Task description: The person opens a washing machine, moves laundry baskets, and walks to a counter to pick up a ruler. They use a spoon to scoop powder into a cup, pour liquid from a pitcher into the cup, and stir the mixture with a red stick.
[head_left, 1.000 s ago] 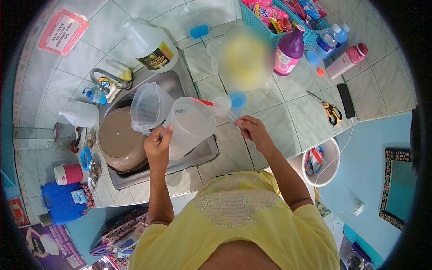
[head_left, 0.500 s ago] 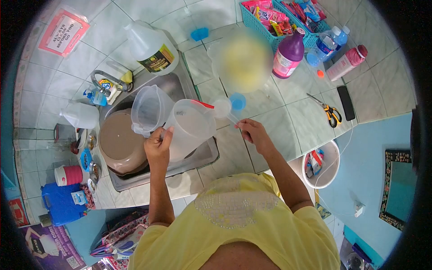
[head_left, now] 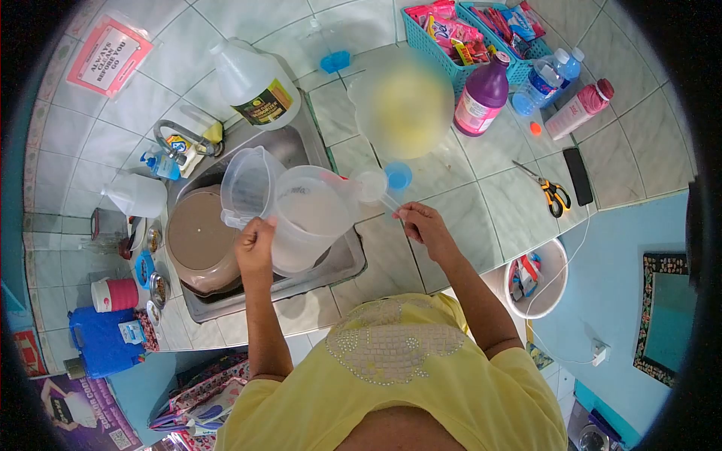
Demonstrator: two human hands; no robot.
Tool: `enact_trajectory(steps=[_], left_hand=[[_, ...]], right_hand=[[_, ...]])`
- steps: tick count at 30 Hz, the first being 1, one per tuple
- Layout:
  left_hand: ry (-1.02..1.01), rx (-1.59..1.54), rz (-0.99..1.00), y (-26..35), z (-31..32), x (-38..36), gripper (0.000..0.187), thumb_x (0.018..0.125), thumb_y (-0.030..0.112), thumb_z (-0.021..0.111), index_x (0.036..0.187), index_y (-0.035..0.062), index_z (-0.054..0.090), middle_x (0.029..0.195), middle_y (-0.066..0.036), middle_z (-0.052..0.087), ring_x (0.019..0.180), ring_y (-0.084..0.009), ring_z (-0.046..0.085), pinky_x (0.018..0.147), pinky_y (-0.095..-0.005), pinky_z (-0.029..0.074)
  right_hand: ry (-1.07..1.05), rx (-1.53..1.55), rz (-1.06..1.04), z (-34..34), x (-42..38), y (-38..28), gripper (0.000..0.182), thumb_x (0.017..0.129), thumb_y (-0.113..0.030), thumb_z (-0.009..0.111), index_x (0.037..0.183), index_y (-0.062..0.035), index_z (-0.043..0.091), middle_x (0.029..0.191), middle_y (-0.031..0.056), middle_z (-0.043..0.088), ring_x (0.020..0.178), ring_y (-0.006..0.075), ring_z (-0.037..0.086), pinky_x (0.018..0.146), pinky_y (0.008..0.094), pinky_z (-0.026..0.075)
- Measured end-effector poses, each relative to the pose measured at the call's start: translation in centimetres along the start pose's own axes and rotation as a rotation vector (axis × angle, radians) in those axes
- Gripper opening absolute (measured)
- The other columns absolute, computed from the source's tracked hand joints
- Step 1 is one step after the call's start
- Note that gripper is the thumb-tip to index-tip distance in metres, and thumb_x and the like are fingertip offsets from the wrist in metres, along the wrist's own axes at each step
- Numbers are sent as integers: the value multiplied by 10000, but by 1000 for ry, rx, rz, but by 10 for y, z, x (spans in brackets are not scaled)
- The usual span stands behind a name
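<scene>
My left hand (head_left: 256, 242) is closed on the handle of a clear plastic pitcher (head_left: 299, 239), held over the sink with its mouth facing up toward me. A second clear pitcher (head_left: 244, 177) stands just behind it, by the upside-down brown basin (head_left: 201, 240). Pinched by its handle in my right hand (head_left: 426, 227) is a white measuring scoop (head_left: 371, 187), whose bowl is close to the right rim of the pitcher. A small blue cup (head_left: 398, 174) lies beside the scoop on the tiled counter.
The steel sink (head_left: 347, 263) has a faucet (head_left: 174, 131) and a large vinegar-type jug (head_left: 259, 89) behind it. Across the counter are a blurred yellow tub (head_left: 406, 109), a purple bottle (head_left: 483, 94), scissors (head_left: 547, 189) and a phone (head_left: 577, 175). A white bin (head_left: 555, 289) stands below.
The pitcher in my left hand has shifted slightly left and its mouth faces more upward. The red strip behind it is now mostly hidden. My right hand with the scoop has barely moved.
</scene>
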State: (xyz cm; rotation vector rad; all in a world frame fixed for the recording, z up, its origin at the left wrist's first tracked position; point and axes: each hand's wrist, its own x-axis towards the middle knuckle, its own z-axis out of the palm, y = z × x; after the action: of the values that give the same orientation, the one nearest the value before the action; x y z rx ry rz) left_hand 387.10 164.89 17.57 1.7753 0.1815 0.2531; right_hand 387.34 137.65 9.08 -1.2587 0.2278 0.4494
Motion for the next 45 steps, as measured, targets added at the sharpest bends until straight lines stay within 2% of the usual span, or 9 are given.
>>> enact_trajectory(steps=[4,7,12,15,24,31,34,36,45], left_hand=[[213,-137,-139,14,-12,6,229,749,194,595,588,115,452,570,70,338,546,-41,284,511,-198,220],[325,-241,-38,31,-17,13,234,744,239,597,591,116,472,570,67,364,533,-52,296,512,-212,221],[326,-319,60,54,-29,31,205,747,260,603,641,116,502,581,59,375,542,-54,315,534,-215,250],[409,-395,80,64,-23,42,198,769,260,583,681,105,496,593,53,382,557,-57,333,546,-212,274],[251,-635,149,56,0,92,194,814,209,511,669,108,430,577,53,323,541,-50,294,511,-203,234],[180,-787,125,3,46,154,250,822,184,476,611,126,353,542,48,295,495,-64,261,493,-220,216],[171,-817,115,-21,74,174,206,792,189,497,631,137,380,554,57,313,512,-57,274,507,-217,223],[172,-820,90,-35,90,187,205,788,193,499,630,138,382,555,57,316,514,-59,280,511,-216,222],[218,-845,-7,-86,137,222,196,777,180,482,614,129,386,539,48,315,499,-64,289,496,-227,232]], right_hand=[[25,-54,-31,0,-2,-8,199,831,-201,458,822,-31,560,525,-27,378,459,58,332,422,201,269],[86,-226,-129,3,-4,-14,190,840,-199,454,830,-38,556,519,-6,417,459,68,382,434,218,314],[312,-807,-542,8,-7,-20,148,809,-186,515,829,-41,541,554,95,521,472,213,515,463,315,402],[398,-963,-800,6,-3,-19,106,766,-94,569,854,-36,568,585,75,535,490,169,509,450,259,397],[477,-1384,-1130,4,-8,-43,265,629,-19,618,888,-56,573,581,12,493,515,148,476,449,264,406],[370,-1429,-1032,-8,9,-29,233,696,-65,591,927,-83,575,581,8,490,488,147,449,454,239,389],[461,-1078,-795,-10,11,-27,184,752,-106,548,931,-70,569,569,4,477,499,122,460,479,248,398],[298,-268,-349,-17,16,-26,145,835,-158,487,915,-60,558,561,0,468,471,73,403,447,197,323],[452,-56,-68,-45,15,6,197,839,-225,471,851,-42,543,560,4,478,484,59,416,444,202,320]])
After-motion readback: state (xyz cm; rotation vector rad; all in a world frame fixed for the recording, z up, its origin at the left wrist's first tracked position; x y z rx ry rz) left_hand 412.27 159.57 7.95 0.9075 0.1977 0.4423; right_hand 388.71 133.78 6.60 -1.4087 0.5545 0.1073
